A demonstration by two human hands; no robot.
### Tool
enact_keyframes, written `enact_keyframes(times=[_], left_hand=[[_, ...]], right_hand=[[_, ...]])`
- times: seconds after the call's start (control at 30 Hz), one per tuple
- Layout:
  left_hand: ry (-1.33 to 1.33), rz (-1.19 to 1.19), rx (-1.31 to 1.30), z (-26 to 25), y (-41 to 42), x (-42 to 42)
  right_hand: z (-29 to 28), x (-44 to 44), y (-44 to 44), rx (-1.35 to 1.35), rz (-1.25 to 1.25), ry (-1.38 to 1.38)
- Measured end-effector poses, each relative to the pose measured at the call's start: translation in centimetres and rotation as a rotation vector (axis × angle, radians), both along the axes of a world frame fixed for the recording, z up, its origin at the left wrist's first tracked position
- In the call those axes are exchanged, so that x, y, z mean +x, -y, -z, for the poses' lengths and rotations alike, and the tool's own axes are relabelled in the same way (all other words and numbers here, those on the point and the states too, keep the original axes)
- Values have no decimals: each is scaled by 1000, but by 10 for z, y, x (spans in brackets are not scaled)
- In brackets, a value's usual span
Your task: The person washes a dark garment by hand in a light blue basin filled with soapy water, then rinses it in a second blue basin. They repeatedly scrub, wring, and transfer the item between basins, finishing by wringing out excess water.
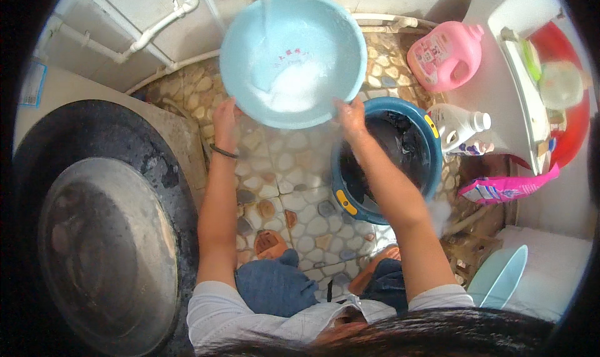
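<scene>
A round light-blue plastic basin is gripped at its near rim by both hands. My left hand holds the near-left edge, with a dark band round the wrist. At the near-right edge, my right hand has hold of the rim. A thin stream of water falls into the basin, where white suds lie towards the near side. Beneath my right forearm stands a dark-blue tub with yellow handle patches, holding dark wet contents that may be cloth in water.
At the left, a large black pan holds a round metal lid or bowl. On the right are a pink detergent jug, a white bottle, a pink packet and a tilted light-blue basin. White pipes run along the wall.
</scene>
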State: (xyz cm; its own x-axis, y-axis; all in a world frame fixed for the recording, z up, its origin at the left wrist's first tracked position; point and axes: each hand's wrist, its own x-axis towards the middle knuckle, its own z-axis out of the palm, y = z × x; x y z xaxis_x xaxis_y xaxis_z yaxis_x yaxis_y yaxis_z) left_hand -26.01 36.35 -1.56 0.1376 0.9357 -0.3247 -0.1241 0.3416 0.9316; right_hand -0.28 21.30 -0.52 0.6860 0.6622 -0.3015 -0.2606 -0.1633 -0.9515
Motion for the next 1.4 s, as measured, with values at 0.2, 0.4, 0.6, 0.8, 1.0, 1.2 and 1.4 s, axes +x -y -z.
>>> enact_keyframes(times=[0.2, 0.4, 0.6, 0.8, 1.0, 1.2, 1.4], left_hand=[[-17, -147, 106, -25, -11, 5], [-65, -309, 437, -94, 6, 20], [-503, -400, 849, -109, 14, 40], [-856, -455, 1010, -108, 18, 60], [-1031, -395, 1254, -85, 22, 58], [-1102, -401, 1406, -83, 18, 44], [-988, -441, 1056, -76, 12, 30]], right_hand=[[5, 6, -4, -134, -205, -204], [63, -37, -26, 12, -264, -334], [28, -128, -14, -52, -293, -631], [31, -179, 10, 12, -479, -683], [37, -175, 29, -64, -497, -646], [37, -160, 43, -123, -489, -626], [43, -154, 46, -127, -500, -604]])
